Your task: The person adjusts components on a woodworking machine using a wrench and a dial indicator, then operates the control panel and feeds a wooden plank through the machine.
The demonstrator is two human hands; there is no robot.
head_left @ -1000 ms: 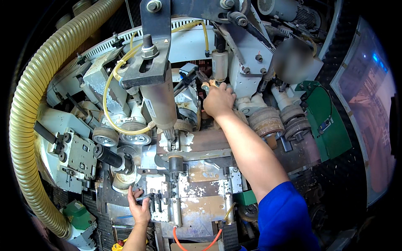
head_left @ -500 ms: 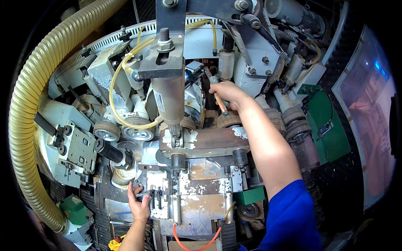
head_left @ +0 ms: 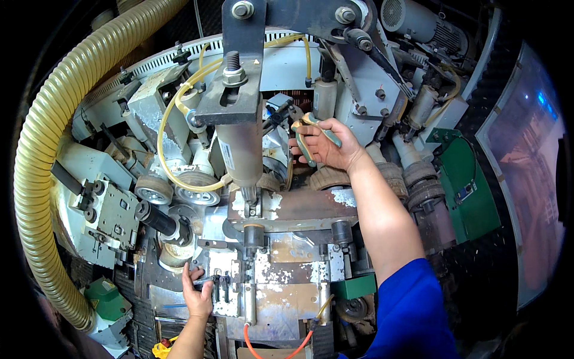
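My right hand [head_left: 326, 143] is raised among the machine's upper parts, gripping pliers [head_left: 301, 136] with green and tan handles. The pliers' jaws point up toward a dark fitting [head_left: 281, 113]; whether they touch it is unclear. My left hand [head_left: 196, 293] is low at the left, thumb and fingers apart, resting against a small metal bracket [head_left: 222, 287] beside a round pale housing [head_left: 173, 257]. A large vertical cylinder [head_left: 236, 155] hangs between the two hands from a dark plate.
A ribbed yellow hose [head_left: 42, 185] arches down the left. Rusty wheels [head_left: 421, 185] and a green guard [head_left: 469, 203] stand at the right, beside a pinkish panel [head_left: 526, 173]. An orange tube [head_left: 257, 344] loops below; a motor [head_left: 418, 27] sits at the back.
My right hand has turned palm-upward, showing more of the pliers and their spread handles. My left hand stays in place. The view has shifted slightly.
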